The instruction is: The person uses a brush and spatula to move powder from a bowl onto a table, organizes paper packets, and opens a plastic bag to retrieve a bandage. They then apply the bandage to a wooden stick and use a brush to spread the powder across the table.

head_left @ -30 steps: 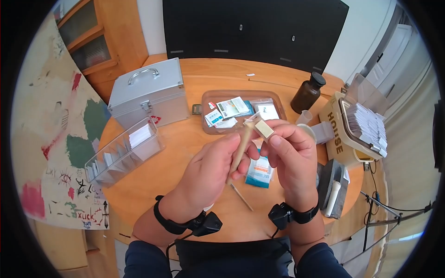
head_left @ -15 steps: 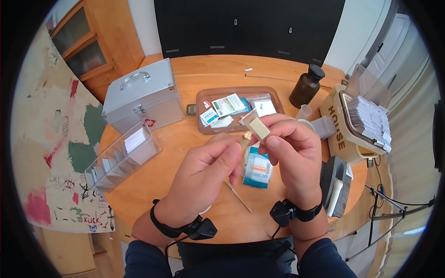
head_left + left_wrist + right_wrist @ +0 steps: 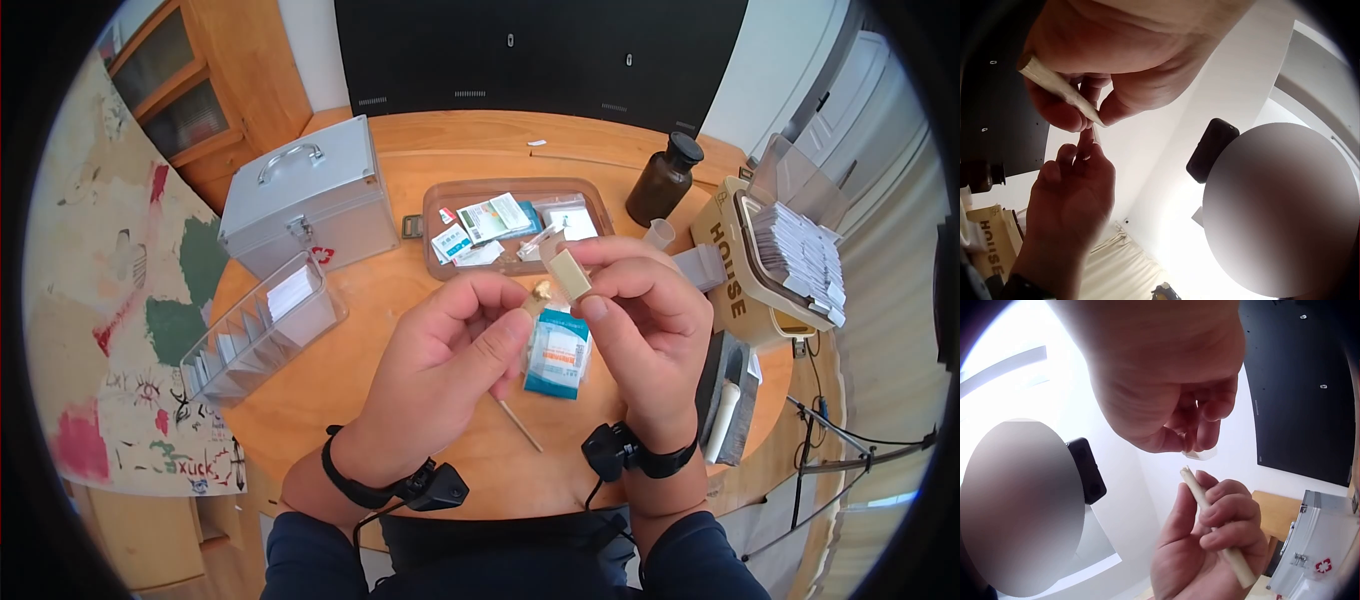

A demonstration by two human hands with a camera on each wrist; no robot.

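My left hand (image 3: 440, 365) grips a pale rolled stick (image 3: 1238, 565) between thumb and fingers, its frayed end (image 3: 541, 291) pointing up toward the other hand. In my right hand (image 3: 650, 330), thumb and fingers pinch a small flat cream piece (image 3: 570, 274) with a clear part at its upper left. The stick's end and the piece are close together; whether they touch cannot be told. Below the hands lies a teal and white packet (image 3: 557, 352). A thin stick (image 3: 521, 425) lies on the table near the left hand.
Behind the hands is a brown tray (image 3: 440, 262) with packets. A silver case (image 3: 300, 205) and a divided clear box (image 3: 325, 315) stand left. On the right are a dark bottle (image 3: 659, 185), a small cup (image 3: 659, 234), a HOUSE box (image 3: 722, 262) and a grey tray (image 3: 735, 400).
The left hand has turned the stick so that mostly its frayed end shows in the head view. Since half a second ago both hands have shifted slightly right; both grips remain.
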